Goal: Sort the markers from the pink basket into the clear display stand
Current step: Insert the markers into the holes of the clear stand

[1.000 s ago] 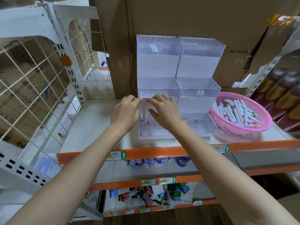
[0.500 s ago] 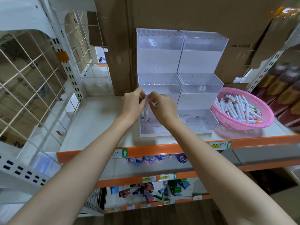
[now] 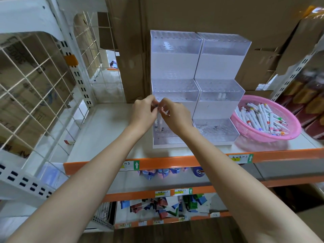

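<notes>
Over stand (image 3: 175, 67) front tier: left hand (image 3: 144, 112), right hand (image 3: 175, 114) pinch marker (image 3: 159, 120) hanging below grip

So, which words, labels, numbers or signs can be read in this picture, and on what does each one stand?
No word reads clearly.
White up arrow on green: on the right label and the left label of the top rail, and on a lower label.
Handwriting on these labels: too blurred to read.
Print on the boxes behind the grid: blurred.
Print on the markers: too small.
</notes>
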`<state>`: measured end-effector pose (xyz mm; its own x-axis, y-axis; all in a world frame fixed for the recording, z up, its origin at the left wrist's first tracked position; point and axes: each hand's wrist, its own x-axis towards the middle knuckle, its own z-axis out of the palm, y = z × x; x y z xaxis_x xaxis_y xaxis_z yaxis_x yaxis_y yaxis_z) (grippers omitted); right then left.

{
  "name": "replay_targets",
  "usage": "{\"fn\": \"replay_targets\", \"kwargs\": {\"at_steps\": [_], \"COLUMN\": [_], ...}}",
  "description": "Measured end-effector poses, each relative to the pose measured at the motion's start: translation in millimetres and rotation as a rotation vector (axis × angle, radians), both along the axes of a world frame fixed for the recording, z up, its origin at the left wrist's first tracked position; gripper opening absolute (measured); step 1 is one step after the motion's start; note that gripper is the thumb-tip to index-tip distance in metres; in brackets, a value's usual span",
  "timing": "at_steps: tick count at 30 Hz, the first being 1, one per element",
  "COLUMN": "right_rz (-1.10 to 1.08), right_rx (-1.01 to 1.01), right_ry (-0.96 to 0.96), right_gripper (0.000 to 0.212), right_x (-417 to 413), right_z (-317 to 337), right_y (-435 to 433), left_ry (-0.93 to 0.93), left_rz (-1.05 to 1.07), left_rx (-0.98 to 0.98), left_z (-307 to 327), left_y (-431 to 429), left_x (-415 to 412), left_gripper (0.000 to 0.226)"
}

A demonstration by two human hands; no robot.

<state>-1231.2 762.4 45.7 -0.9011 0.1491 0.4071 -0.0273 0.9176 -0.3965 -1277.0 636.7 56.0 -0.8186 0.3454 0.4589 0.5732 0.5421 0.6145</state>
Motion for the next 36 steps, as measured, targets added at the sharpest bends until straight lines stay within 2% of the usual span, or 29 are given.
{"fn": "replay_targets", "kwargs": {"at_steps": [5, 11, 14, 21, 26, 30, 33, 36], "right_rz": [-0.016, -0.002, 0.004, 0.012, -0.076, -0.146, -0.166, -0.211], "right_rx": [-0.010, 0.005, 0.006, 0.134, 0.306, 0.337, 0.326, 0.287], "right_ry": [-0.021, 0.000, 0.002, -0.016, 0.044, -0.021, -0.108, -0.172], "right_gripper": [0.010, 0.011, 0.012, 0.017, 0.030, 0.046, 0.057, 0.059], "right_x": [-2, -1, -2, 3, 18, 40, 61, 82], "right_z": [0, 0, -1, 7, 7, 1, -7, -12], "right_y": [0, 1, 0, 3, 13, 28, 48, 74], "left_ry": [0.073, 0.010, 0.034, 0.306, 0.421, 0.421, 0.330, 0.257], "left_rz": [-0.072, -0.062, -0.073, -0.011, 0.050, -0.067, -0.154, -0.185], "left_rx": [-0.084, -0.085, -0.105, -0.306, -0.311, -0.369, -0.504, -0.640], "left_z": [-8, -9, -10, -7, -4, -9, -13, -20], "left_y": [-2, -3, -6, -11, -11, 5, 26, 52], "left_x": [0, -6, -5, 4, 14, 29, 46, 57], "left_gripper": [0.008, 0.010, 0.007, 0.016, 0.029, 0.043, 0.053, 0.063]}}
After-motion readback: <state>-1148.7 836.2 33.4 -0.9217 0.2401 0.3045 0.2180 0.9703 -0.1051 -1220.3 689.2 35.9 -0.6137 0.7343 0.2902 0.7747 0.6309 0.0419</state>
